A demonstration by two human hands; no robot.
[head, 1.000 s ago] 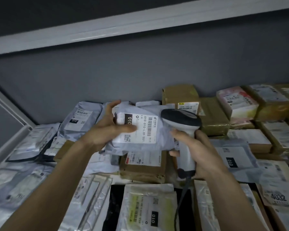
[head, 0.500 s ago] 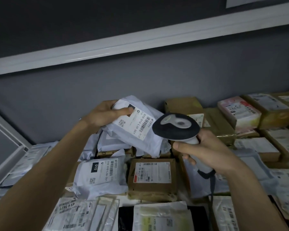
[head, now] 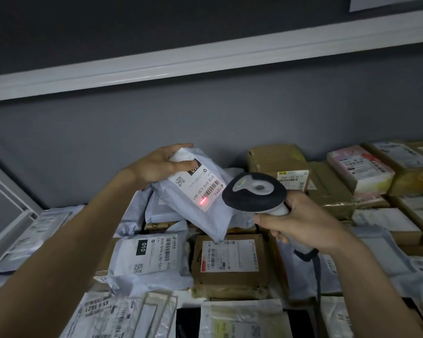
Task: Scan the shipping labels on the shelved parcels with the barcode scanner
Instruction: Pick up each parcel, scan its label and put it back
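My left hand grips the top corner of a grey poly mailer, holding it tilted above the shelved parcels with its white shipping label facing me. A red scanner dot glows on the label's lower end, next to the barcode. My right hand grips the white handle of the barcode scanner, whose dark head points left at the label from just beside it. The scanner's cable hangs down under my right wrist.
Below lie another grey mailer marked 010 and a brown box with a label. Brown boxes and taped cartons fill the back right. Flat mailers cover the front. A grey back wall and a white shelf edge lie above.
My left hand has lifted the grey mailer up and back and tilted it. The scanner has swung round to point at its label, and a red dot now shows there.
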